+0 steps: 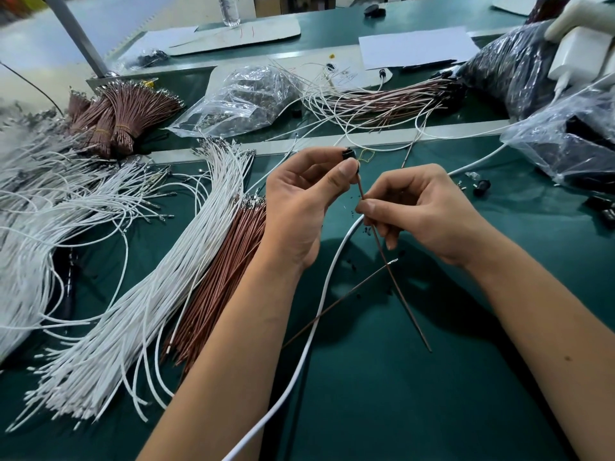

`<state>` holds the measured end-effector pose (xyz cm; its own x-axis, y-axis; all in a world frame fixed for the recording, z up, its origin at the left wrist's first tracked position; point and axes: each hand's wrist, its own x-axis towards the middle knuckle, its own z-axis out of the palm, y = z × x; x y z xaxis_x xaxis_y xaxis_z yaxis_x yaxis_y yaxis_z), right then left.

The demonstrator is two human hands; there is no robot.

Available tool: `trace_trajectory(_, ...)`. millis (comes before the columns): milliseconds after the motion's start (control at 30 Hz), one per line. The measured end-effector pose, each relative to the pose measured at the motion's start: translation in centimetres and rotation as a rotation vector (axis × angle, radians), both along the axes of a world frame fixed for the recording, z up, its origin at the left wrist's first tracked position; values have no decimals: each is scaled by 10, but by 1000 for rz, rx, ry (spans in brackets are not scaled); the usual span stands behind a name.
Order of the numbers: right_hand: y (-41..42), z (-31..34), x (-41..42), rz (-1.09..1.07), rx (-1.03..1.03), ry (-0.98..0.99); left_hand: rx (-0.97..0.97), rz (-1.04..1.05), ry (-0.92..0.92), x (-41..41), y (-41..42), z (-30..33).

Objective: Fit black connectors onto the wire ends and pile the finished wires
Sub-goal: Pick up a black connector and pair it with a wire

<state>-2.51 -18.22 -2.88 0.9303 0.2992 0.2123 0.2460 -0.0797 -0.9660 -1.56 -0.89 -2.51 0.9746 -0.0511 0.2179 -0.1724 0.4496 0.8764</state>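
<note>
Green matting is covering our table (416,377), with loose wires heaped at the left. We are pinching a black connector (349,154) in our left hand (301,201) while our right hand (422,211) is gripping a brown wire (382,247) just below it. Thin and springy, the wire is wanting a hold close to its tip. We are reading no labels anywhere.
</note>
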Motion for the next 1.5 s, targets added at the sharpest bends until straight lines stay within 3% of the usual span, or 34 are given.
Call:
trace_trajectory(300, 0, -3, 1, -11, -75, -4, 17, 37, 71, 0, -4, -4)
trace_trajectory(567, -2, -8, 1, -52, -84, 17, 29, -90, 172, 4, -2, -5)
trace_trajectory(733, 13, -8, 4, -106, -39, 46, -26, 97, 270, 10, 10, -3)
trace_trajectory(867, 36, 2, 36, -310, -394, -79, -49, 385, 266, 16, 22, -1)
trace_trajectory(1000, 73, 20, 69, -344, -617, -219, -85, 677, 208, 18, 39, 5)
trace_trajectory(1133, 120, 34, 93, -124, -847, -347, -145, 885, 237, 23, 53, 5)
trace_trajectory(1300, 152, 38, 104, 75, -1219, -493, -120, 921, 267, 26, 56, 1)
trace_trajectory(1400, 152, 43, 103, 35, -1255, -588, -52, 895, 316, 29, 57, -2)
trace_trajectory(1500, 139, 51, 109, -173, -1056, -619, -10, 850, 370, 30, 56, -3)
